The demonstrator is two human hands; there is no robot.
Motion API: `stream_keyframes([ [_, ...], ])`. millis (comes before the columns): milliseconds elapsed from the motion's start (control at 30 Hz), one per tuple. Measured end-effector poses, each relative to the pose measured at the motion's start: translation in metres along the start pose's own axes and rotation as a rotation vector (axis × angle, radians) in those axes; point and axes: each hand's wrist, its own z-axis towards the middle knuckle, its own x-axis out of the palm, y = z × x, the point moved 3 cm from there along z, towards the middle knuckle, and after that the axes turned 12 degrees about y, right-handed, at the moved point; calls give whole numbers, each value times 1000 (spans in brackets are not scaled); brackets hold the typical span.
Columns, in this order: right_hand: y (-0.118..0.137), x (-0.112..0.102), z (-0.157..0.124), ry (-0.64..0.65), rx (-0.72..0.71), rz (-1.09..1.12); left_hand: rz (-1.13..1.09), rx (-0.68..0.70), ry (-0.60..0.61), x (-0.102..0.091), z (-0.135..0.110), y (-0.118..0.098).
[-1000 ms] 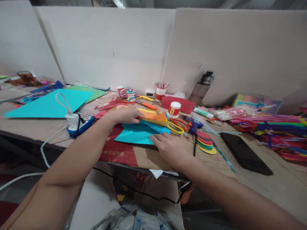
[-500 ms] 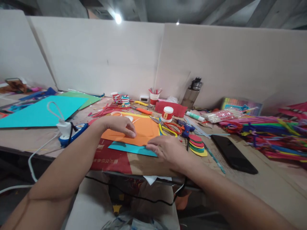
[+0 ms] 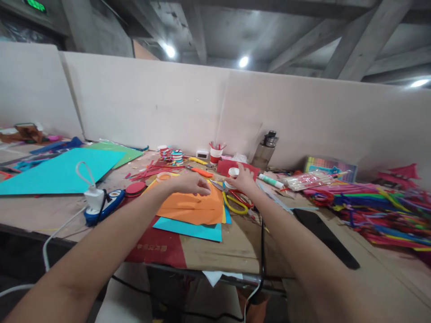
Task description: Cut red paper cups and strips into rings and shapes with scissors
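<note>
My right hand (image 3: pixel 245 179) reaches to a small white and red paper cup (image 3: pixel 233 172). Its fingers are spread at the cup's right and near sides, partly covering it; a firm grip does not show. My left hand (image 3: pixel 194 184) hovers over orange paper (image 3: pixel 190 208), fingers curled inward and nothing visible in them. Under the orange sheet, a turquoise sheet (image 3: pixel 191 229) sticks out toward me. Yellow-handled scissors (image 3: pixel 235 204) lie beside the papers, just below my right hand. An orange cutter (image 3: pixel 202 172) rests behind my left hand.
A black phone (image 3: pixel 325 235) and bundled coloured pipe cleaners (image 3: pixel 367 202) lie at right. Behind stand a water bottle (image 3: pixel 265 151) and a cup of red sticks (image 3: pixel 216 155). At left are a power strip (image 3: pixel 106 208) and a big turquoise sheet (image 3: pixel 63 170). A black cable (image 3: pixel 262 246) hangs over the front edge.
My right hand has left the paper's near right corner and moved forward to the paper cup. My left hand has shifted slightly right over the orange paper. The view has tilted up.
</note>
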Motion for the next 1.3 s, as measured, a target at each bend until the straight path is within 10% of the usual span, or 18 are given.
stream_keyframes([
  [100, 3, 4, 1, -1, -74, 40, -245, 137, -178, 14, 7, 3],
  [300, 47, -3, -47, -479, -597, 132, -1181, 235, -228, 41, 15, 10],
  [433, 78, 18, -86, -361, -903, -42, -1410, 370, -186, 49, 17, 0],
  [600, 84, 25, -103, -264, -997, -124, -1494, 385, -517, 45, 13, 5],
  [800, 40, -7, -83, -271, -621, -27, -1456, 289, -622, 42, 12, 7],
  [933, 1, -11, -66, 4, -307, -134, -1524, 331, -596, 42, 13, 9],
  [1100, -4, 10, -67, 317, -291, -314, -1630, 319, -591, 42, 14, 17],
  [1300, 1, 26, -71, 312, -220, -318, -1558, 283, -634, 40, 11, 19],
])
